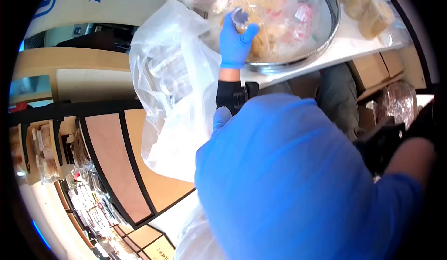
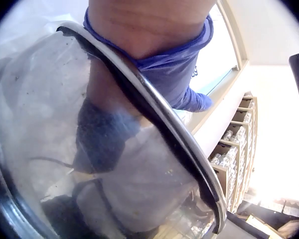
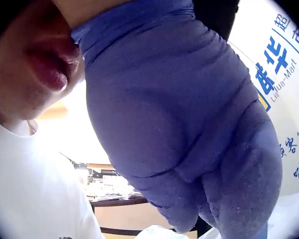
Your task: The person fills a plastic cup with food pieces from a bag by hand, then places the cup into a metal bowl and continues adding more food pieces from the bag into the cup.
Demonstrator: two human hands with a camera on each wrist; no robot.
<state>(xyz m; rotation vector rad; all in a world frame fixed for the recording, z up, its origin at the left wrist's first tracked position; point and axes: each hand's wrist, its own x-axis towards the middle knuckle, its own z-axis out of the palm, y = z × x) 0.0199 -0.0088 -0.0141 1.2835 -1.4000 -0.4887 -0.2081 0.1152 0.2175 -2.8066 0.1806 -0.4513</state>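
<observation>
The left hand [image 1: 235, 43], in a thin blue glove with a black strap [image 1: 231, 96] round the wrist, is stretched out away from the body and over the rim of a wide metal basin [image 1: 288, 64]. Its fingers and thumb curl round a small clear cup [image 1: 241, 14], pinching it at the fingertips just above the heap inside the basin. So the cup sits at the very top of the grip, over the near edge of the pile and touching the glove only.

From the left wrist, the left hand [image 2: 174, 79] dips behind the basin's rolled steel rim [image 2: 164, 124]. The polished wall below is curved, smeared, and mirrors the blue of the glove.

The right hand [image 1: 288, 181] is raised close to the person's head, a broad blue shape that blocks much of the head view. From its own wrist the back of the glove [image 3: 189, 124] fills the picture, wrinkled and matte, fingers together and pointing down. Whether they grasp anything I cannot tell.

The basin is piled with wrapped pastries [image 1: 279, 13], pale and crumbly under crinkled film. A large clear plastic bag [image 1: 172, 97] — limp, creased, cloudy white — hangs just beside the left forearm. The basin rests on a white counter [image 1: 354, 45], with more wrapped buns [image 1: 368, 8] beside it.
</observation>
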